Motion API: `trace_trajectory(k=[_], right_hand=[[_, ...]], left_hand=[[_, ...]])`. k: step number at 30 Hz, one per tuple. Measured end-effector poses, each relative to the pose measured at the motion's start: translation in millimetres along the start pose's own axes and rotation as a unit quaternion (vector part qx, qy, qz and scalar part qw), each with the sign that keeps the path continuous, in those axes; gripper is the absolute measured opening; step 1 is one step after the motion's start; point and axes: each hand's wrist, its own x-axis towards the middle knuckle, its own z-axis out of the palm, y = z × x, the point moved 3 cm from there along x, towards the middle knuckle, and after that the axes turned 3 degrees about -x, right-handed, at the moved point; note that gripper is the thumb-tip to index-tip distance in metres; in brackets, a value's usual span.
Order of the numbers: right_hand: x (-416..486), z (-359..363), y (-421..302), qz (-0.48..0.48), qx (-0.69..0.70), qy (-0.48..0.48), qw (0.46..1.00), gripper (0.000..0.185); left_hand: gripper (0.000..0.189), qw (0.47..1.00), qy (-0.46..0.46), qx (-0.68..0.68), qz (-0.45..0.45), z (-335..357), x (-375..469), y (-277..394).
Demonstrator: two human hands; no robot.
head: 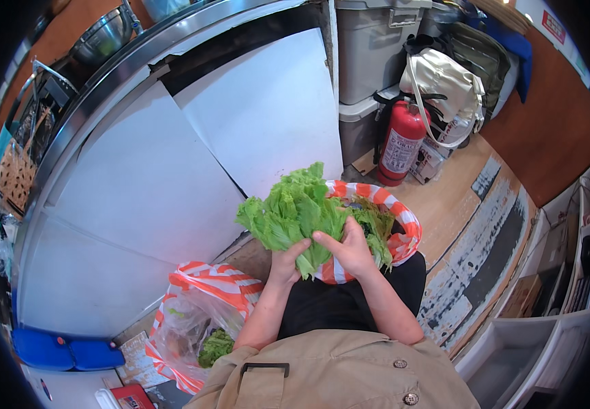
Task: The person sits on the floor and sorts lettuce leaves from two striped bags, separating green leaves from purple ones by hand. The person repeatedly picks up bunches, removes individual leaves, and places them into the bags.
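Note:
A bunch of green leaf lettuce [295,214] is held up in front of me between both hands. My left hand [287,260] grips its lower left side, thumb pressed on the leaves. On the other side, my right hand [351,250] has its thumb on top, with its fingers partly hidden by the leaves. Just beyond and under my hands stands an orange-and-white striped plastic bag [410,225], with wilted, browner lettuce leaves [377,225] inside. Beside my left forearm sits a second striped plastic bag [218,276]. It holds a clear plastic liner [180,317] and more lettuce [217,347].
White panels [136,199] under a steel counter edge [85,97] rise ahead and left. A red fire extinguisher [402,140] stands before grey storage bins [371,51]. Shelving [520,337] lines the right side, beside a worn floor [458,276]. Blue containers [44,350] are at lower left.

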Motion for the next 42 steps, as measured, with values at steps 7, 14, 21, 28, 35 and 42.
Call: trace_trajectory(k=[7,14,21,28,35,42], right_hand=[[8.8,-22.5,-21.1,0.113,0.068,-0.045,0.99,0.018],[24.2,-60.4,-28.7,-0.004,0.217,0.105,0.97,0.01],[45.4,-72.4,79.5,0.003,-0.444,0.057,0.894,0.069],[9.0,-70.9,60.2,0.004,-0.372,0.079,0.925,0.058],[-16.1,-119.9,32.9,-0.048,-0.481,0.092,0.87,0.039],[-28.1,-163.0,76.6,-0.017,-0.407,0.174,0.897,0.032]], left_hand=[[0.042,0.997,-0.008,0.049,-0.051,-21.7,-1.4,1.9],[0.045,0.981,-0.119,-0.126,-0.09,-27.2,-0.4,16.2],[0.044,0.786,-0.307,-0.526,-0.105,-15.5,-4.2,23.6],[0.055,0.963,-0.264,-0.048,-0.032,3.9,10.9,101.6],[0.063,0.538,0.065,0.677,0.498,49.6,87.7,426.0],[0.078,0.448,0.129,0.873,0.141,-2.5,231.9,626.4]])
